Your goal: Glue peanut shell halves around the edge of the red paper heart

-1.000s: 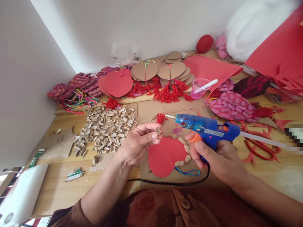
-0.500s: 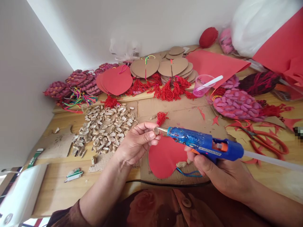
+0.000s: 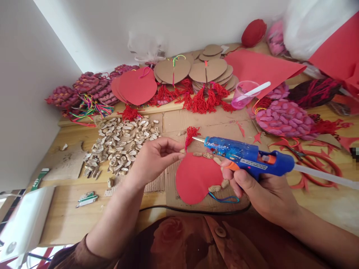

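Note:
My left hand [image 3: 157, 158] pinches a peanut shell [image 3: 182, 151] at the upper left edge of a red paper heart [image 3: 193, 179], close to its red yarn tassel [image 3: 192, 133]. Several peanut shells [image 3: 208, 155] line the heart's top and right edge. A blue cord loop [image 3: 224, 198] comes out at its lower right. My right hand [image 3: 252, 190] is closed around a blue hot glue gun [image 3: 238, 155], its metal nozzle just right of the tassel and a clear glue stick [image 3: 325, 176] out of its back. The gun and hand hide part of the heart's right side.
Loose peanut shell halves [image 3: 123, 145] lie on cardboard at left. Red-handled scissors [image 3: 314, 164] and paper scraps are at right. Behind stand cardboard shapes [image 3: 172, 71], a pink cup [image 3: 245, 95] and a pink shell-covered piece [image 3: 286, 118]. A black cable [image 3: 174, 209] crosses the front.
My left hand has lowered the peanut shell from the glue gun's nozzle to the heart's edge. The glue gun has shifted slightly right and up, away from the shell.

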`<state>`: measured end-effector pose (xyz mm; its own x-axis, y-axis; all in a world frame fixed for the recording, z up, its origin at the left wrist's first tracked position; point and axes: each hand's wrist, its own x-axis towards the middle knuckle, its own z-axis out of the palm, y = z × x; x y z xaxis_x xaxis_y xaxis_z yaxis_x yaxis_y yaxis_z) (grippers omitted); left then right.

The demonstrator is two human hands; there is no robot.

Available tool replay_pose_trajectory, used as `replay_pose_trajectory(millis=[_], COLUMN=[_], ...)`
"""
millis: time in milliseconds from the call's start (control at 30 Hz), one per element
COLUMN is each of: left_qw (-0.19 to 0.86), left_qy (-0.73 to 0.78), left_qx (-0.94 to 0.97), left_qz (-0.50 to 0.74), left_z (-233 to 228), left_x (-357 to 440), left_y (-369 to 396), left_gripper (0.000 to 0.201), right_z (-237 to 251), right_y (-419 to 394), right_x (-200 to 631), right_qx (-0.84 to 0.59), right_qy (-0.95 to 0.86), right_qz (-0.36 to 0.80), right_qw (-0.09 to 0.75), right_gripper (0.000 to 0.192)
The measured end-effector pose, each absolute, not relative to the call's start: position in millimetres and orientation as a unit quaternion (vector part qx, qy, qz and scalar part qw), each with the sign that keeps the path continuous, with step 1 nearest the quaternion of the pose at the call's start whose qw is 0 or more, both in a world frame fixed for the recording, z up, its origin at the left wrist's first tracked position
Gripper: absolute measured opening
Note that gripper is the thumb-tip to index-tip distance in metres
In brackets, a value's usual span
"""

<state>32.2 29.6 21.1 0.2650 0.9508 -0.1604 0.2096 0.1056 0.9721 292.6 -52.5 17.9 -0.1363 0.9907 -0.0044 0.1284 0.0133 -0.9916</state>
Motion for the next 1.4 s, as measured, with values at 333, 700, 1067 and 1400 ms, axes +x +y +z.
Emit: replay_pose_trajectory(millis=[333, 700, 1067, 1400], left_qw=[0.353, 0.356, 0.340, 0.343], left_qy=[0.569, 0.593, 0.586, 0.574], left_qx=[0.710, 0.690, 0.705, 0.709], left_qz=[0.218, 0.212, 0.208, 0.221], left_z=[16, 7, 12, 14], left_x=[48, 53, 40, 43], left_y=[18, 20, 25, 22], left_gripper=[0.008, 0.006, 0.013, 0.015], right_z=[16, 16, 15, 8], right_y=[-51, -51, -50, -49], right_x=[291, 290, 291, 297], right_qx=[-0.509, -0.515, -0.514, -0.514], right_qy=[-0.542, -0.538, -0.540, -0.551], right_qz=[0.523, 0.521, 0.521, 0.512], right_qw=[0.416, 0.416, 0.416, 0.412], right_gripper=[0.025, 0.024, 0.027, 0.027])
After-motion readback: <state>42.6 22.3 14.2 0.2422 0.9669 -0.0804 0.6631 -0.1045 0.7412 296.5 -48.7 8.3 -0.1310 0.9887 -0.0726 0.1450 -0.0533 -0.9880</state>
